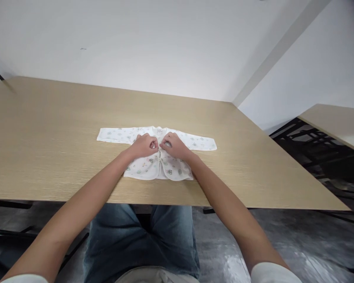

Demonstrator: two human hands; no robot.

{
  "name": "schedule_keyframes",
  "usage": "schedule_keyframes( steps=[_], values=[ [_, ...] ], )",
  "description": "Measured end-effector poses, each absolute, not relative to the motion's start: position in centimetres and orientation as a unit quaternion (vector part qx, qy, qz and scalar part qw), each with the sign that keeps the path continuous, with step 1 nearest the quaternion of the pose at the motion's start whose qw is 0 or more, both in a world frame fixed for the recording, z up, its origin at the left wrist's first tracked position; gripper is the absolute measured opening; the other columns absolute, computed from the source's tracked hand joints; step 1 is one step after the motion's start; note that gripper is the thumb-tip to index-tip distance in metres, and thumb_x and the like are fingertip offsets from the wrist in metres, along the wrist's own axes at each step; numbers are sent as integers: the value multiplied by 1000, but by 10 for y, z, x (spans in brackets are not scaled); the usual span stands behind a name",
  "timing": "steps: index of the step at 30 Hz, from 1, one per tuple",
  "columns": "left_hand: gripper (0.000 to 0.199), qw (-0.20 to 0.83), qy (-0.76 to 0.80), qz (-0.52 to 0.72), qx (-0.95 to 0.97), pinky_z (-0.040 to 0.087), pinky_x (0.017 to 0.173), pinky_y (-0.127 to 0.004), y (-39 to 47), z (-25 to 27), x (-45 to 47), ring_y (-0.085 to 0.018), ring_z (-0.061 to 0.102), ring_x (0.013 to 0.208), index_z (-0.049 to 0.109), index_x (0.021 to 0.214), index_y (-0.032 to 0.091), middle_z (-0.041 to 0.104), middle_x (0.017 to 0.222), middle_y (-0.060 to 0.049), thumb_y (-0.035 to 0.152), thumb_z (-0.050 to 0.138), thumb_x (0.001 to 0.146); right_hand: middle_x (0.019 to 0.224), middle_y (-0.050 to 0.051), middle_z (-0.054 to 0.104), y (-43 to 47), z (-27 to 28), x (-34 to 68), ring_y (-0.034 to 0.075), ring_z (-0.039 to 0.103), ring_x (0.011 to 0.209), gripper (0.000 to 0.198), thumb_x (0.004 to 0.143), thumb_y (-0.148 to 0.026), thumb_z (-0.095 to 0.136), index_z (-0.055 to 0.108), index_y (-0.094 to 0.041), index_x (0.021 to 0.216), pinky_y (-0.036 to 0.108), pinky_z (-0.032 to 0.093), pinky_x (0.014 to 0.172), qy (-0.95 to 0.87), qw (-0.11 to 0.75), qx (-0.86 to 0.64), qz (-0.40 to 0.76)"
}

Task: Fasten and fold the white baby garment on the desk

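Observation:
A small white baby shirt (144, 167) with a printed pattern lies flat on the table, sleeves stretched out to both sides and its neck toward the wall. Its front opening runs down the middle and parts at the lower hem. On the left side of that opening, my left hand (145, 145) pinches the front edge between thumb and finger. Just across from it, my right hand (174, 145) pinches the other edge, fingertips almost touching the left ones. Any fastener between the fingertips is too small or hidden to make out.
The wood-patterned table (61, 157) reaches back to a white wall (153, 47). Its near edge runs just above my lap. To the right stands another table (336, 122) with dark chairs (315, 157) beneath it. Grey floor shows below.

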State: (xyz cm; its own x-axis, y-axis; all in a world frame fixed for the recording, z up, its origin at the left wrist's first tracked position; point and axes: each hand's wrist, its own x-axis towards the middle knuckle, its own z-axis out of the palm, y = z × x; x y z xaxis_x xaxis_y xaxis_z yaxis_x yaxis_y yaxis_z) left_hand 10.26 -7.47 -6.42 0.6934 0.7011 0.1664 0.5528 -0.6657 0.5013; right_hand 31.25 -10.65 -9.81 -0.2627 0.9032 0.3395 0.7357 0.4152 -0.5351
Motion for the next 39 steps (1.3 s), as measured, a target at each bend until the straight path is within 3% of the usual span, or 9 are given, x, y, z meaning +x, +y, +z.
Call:
schedule_keyframes(
  steps=[12,17,23,28,39],
  values=[
    [9,228,326,203,894,36,95,-44,-72,-75,100,-26,60,91,64,75,20,67,76,-5,26,58,79,89,4,63,-114,-91,313,20,55,91,19,91,-36,60,66,-21,81,35,42,86,-768,334,-526,148],
    [9,189,327,202,904,34,96,-46,-71,-77,104,-26,60,89,62,72,19,68,77,-6,22,57,79,86,4,64,-112,-89,312,20,56,87,19,91,-36,60,66,-21,80,34,42,83,-766,331,-532,144],
    [12,171,334,187,908,35,89,-40,-68,-73,105,-23,58,79,64,74,20,67,74,-5,24,55,80,85,3,65,-102,-91,311,18,56,88,20,93,-34,59,62,-20,79,33,41,88,-777,316,-528,132],
    [13,173,312,180,917,35,70,-32,-60,-74,100,-19,52,66,62,71,22,63,70,-3,30,54,79,93,4,66,-95,-92,313,19,56,95,10,93,-29,61,61,-21,88,32,39,94,-787,308,-516,144],
    [17,213,341,163,901,36,63,-28,-58,-68,101,-19,52,67,60,76,24,55,66,0,40,56,80,84,-1,59,-106,-83,313,15,53,84,27,86,-43,72,60,-19,81,27,37,80,-756,326,-521,224]
  ],
)
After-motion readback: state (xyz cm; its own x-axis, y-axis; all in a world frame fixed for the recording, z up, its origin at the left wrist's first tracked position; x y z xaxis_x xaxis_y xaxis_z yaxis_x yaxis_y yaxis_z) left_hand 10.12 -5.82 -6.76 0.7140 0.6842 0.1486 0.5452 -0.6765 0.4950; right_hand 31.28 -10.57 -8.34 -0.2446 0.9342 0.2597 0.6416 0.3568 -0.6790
